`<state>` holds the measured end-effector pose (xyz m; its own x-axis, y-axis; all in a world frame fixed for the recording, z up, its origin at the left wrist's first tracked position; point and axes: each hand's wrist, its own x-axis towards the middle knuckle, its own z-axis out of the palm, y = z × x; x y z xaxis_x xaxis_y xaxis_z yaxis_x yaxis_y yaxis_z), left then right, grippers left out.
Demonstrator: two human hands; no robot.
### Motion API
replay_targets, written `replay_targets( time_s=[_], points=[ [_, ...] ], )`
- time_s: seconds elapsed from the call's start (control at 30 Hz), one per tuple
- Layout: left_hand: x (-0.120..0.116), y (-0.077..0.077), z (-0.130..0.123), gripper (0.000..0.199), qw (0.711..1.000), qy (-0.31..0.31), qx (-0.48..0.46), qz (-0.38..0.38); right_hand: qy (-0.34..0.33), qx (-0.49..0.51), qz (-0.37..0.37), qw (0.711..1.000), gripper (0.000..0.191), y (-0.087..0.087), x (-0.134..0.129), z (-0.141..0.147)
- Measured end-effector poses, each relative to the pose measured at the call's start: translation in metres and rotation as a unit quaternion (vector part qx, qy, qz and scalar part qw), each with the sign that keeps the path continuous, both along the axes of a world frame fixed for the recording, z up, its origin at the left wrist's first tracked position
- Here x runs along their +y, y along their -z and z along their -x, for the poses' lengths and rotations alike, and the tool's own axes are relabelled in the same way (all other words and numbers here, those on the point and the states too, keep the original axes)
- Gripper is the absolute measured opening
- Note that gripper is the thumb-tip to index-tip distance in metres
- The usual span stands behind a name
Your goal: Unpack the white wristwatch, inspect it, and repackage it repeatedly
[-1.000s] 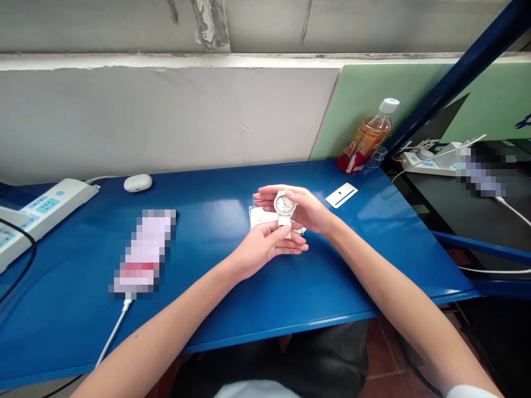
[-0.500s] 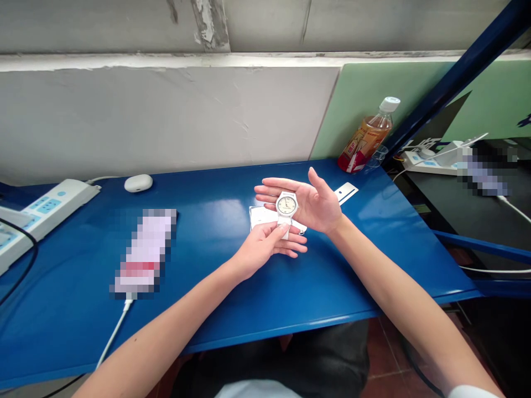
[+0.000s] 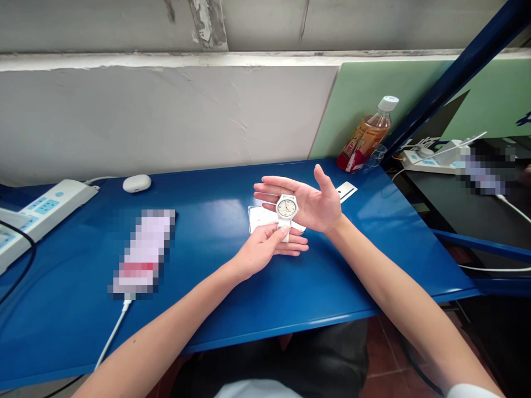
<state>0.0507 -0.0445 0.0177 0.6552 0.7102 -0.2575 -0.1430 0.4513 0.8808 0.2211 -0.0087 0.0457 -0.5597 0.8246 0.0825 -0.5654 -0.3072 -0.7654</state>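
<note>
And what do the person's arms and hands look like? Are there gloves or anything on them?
No gloves: the left hand and right hand are bare, and no rings or bracelets show. Both forearms are bare too. The left one has a small spot. A plain white sleeve edge shows on the right arm.

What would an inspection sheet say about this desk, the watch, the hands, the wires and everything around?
Surface: glossy blue desk.
Job's things: white watch, dial showing.
Clutter: phone, white case, power strip, bottle, card; white item, partly hidden.
Hands: left hand pinches the strap with its fingers; right hand is open beside the watch.
Cables: white cable plugged into the phone; black cable at the left edge.
Surroundings: grey wall panel, green panel, dark desk at right.
</note>
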Motion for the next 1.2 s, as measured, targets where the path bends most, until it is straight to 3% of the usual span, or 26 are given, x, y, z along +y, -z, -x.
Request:
replay_targets(
  time_s=[0.4,0.53,0.83,1.2],
  points=[
    [0.001,0.001,0.000,0.049,1.000,-0.027,-0.006,0.005,-0.029,-0.016,-0.014,0.999,0.061,0.006,0.011,-0.001],
    [0.002,-0.002,0.001,0.052,0.999,-0.035,-0.004,0.004,-0.017,-0.003,0.007,1.000,0.065,0.009,0.009,-0.002],
    [-0.002,0.000,0.000,0.049,1.000,0.017,0.005,0.011,-0.013,-0.013,-0.006,1.000,0.070,0.006,0.000,-0.004],
    [0.001,-0.001,0.000,0.045,1.000,-0.021,0.003,-0.014,-0.021,-0.003,-0.021,1.000,0.065,0.009,-0.002,-0.003]
  ],
)
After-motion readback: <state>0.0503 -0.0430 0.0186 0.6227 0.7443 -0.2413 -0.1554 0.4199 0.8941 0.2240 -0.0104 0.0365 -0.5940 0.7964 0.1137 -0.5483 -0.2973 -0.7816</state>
